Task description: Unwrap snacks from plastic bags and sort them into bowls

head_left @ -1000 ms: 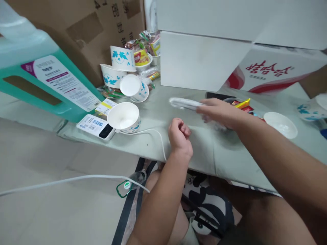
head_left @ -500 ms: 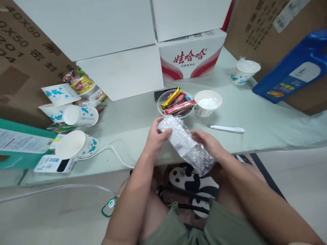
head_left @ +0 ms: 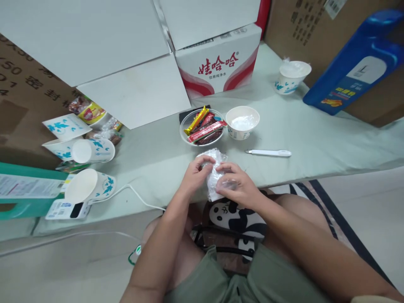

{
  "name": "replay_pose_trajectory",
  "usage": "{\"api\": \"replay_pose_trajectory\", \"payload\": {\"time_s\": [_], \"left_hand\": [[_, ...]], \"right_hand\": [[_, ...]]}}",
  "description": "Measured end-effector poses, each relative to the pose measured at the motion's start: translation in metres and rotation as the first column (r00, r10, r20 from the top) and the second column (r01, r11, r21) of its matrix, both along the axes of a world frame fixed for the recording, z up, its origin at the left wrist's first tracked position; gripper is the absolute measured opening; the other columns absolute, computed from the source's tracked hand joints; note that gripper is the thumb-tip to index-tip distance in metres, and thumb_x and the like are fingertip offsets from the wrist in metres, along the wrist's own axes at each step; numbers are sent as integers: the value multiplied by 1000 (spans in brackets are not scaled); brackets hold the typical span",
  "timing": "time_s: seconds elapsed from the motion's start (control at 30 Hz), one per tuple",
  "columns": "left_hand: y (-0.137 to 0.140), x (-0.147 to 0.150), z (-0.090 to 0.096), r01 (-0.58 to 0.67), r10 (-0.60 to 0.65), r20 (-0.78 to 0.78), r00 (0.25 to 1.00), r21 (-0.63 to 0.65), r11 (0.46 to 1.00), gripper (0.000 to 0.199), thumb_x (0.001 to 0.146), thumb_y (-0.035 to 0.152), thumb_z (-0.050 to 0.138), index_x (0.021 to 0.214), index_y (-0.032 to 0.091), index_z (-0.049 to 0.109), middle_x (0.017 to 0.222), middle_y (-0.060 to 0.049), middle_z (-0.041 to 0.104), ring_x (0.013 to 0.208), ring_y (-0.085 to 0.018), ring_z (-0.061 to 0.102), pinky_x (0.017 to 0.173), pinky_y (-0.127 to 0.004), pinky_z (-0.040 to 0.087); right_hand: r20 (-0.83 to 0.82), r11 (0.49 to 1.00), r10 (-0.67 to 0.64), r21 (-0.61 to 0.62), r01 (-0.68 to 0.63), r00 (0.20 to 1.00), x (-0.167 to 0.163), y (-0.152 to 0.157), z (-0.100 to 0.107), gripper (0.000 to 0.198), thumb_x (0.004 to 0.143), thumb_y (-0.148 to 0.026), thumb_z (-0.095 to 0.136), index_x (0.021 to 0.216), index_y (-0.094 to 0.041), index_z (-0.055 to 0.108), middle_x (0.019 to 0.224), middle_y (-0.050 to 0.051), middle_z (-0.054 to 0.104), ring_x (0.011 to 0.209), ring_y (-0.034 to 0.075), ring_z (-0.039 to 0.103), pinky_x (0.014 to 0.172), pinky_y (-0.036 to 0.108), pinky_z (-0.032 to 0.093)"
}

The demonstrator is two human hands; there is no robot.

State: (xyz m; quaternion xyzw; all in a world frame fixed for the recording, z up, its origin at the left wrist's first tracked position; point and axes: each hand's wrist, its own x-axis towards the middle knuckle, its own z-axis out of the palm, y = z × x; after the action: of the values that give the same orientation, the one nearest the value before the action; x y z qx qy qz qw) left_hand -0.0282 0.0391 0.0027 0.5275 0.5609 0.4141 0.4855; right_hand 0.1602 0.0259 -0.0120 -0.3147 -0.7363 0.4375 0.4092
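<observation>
A bubble-wrapped package point(head_left: 213, 182) is held between both hands at the near edge of the table; what is inside the wrap cannot be made out. My left hand point(head_left: 195, 173) grips its left side, thumb and fingers bent over the top. From the right, my right hand point(head_left: 239, 185) pinches the plastic, fingers curled around it. Just beyond the package stands a clear bowl point(head_left: 202, 143) of wrapped snack bars. Right of that bowl is a paper cup point(head_left: 242, 123) with whitish plastic inside. A white utility knife point(head_left: 269, 153) lies to the right of my hands.
Paper cups point(head_left: 91, 185) cluster on the left, beside a green container point(head_left: 28, 189) and a white cable point(head_left: 135, 191). A white-and-red carton point(head_left: 217, 67) stands at the back. On the right are another paper cup point(head_left: 292, 77) and a large blue bottle point(head_left: 353, 67).
The package has turned from lying slantwise to pointing more toward me and shows shorter. My right hand has moved left and up, closer to my left hand. The view has shifted slightly.
</observation>
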Motion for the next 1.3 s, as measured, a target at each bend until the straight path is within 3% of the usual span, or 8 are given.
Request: {"api": "replay_pose_trajectory", "payload": {"time_s": [0.17,0.3,0.4,0.5,0.63,0.77,1.03,1.3], "left_hand": [[0,-3,-4,182,-191,94,977,102,978,54,70,59,78,108,22,67,112,-7,64,96,-22,61,79,-30,49],[-4,4,2,315,-310,-76,948,71,946,56,67,41,86,115,25,65,123,-7,61,104,-23,61,84,-30,50],[-3,12,3,298,-282,-166,945,85,951,39,73,31,79,110,24,66,117,-6,63,99,-21,60,82,-29,50],[2,17,-1,178,-155,-207,966,98,979,33,73,27,76,105,23,68,107,-4,64,81,-15,57,72,-27,48],[7,20,-6,5,14,-200,980,95,995,28,71,26,76,98,22,67,93,0,60,61,-9,43,60,-24,41],[9,24,-8,-75,86,-142,986,83,994,25,71,28,76,92,21,64,84,1,54,58,-8,39,54,-22,36],[9,41,-21,-78,86,-157,984,58,995,24,72,28,76,88,20,58,79,3,51,57,-8,43,54,-22,37],[11,45,-19,-86,83,-129,988,-14,996,33,72,34,75,81,22,46,71,6,48,57,-9,44,55,-22,37]], "right_hand": [[9,953,-291,-80,291,957,-3,7,-3,18,77,-38,78,79,-24,67,114,8,55,114,27,57,106,47,46],[53,900,-398,-169,401,916,-5,11,-6,22,76,-38,74,83,-24,58,97,5,52,95,24,57,88,41,52],[73,908,-379,-165,386,923,1,18,-4,18,87,-41,61,86,-24,57,92,5,56,86,22,57,79,38,52],[157,902,-429,24,431,890,25,31,0,17,92,-37,52,97,-23,60,99,9,61,94,25,59,84,41,51],[479,749,-659,350,562,580,76,49,-8,31,88,-29,54,116,-20,65,126,17,61,122,36,52,102,54,41],[680,736,-633,380,560,369,111,52,-17,26,91,-34,53,103,-20,72,121,17,66,123,41,51,100,59,38],[391,926,-349,2,378,851,68,29,11,31,96,-41,48,114,-21,63,75,3,73,60,20,63,63,31,44],[559,954,-257,19,298,788,48,31,9,22,92,-36,53,105,-26,67,76,2,76,60,21,64,59,31,38]]}}
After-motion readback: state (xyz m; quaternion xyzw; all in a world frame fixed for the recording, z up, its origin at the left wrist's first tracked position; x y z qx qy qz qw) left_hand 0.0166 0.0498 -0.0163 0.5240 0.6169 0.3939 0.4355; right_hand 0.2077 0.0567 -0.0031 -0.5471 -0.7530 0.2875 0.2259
